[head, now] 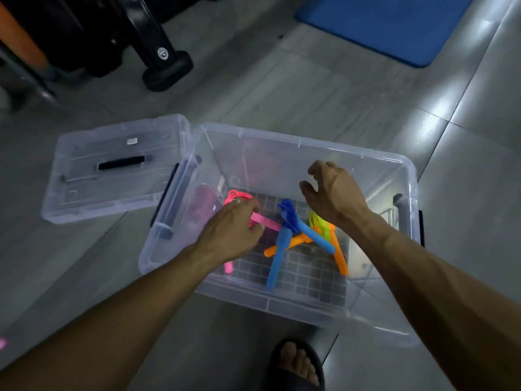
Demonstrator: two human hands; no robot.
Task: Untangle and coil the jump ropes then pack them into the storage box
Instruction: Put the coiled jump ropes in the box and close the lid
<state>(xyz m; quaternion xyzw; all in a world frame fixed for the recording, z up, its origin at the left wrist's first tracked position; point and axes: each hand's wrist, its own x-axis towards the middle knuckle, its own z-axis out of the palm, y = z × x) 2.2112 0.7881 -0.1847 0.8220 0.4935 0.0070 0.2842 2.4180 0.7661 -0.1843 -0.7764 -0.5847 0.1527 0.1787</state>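
Note:
A clear plastic storage box (304,142) stands open on the tiled floor. Inside it lie three coiled jump ropes: a pink one (265,221) at the left, a blue one (284,235) in the middle, and a yellow-corded one with orange handles (339,255) at the right. My left hand (234,230) reaches into the box and grips the pink rope's coil, its fingers curled over the cord. Above the right part of the box my right hand (332,190) hovers with fingers loosely curled and nothing in it.
The box's clear lid (112,170) with a black handle lies on the floor to the left. Black exercise equipment (166,63) stands at the back left, a blue mat (389,21) at the back right. A sandalled foot (298,365) is just in front of the box.

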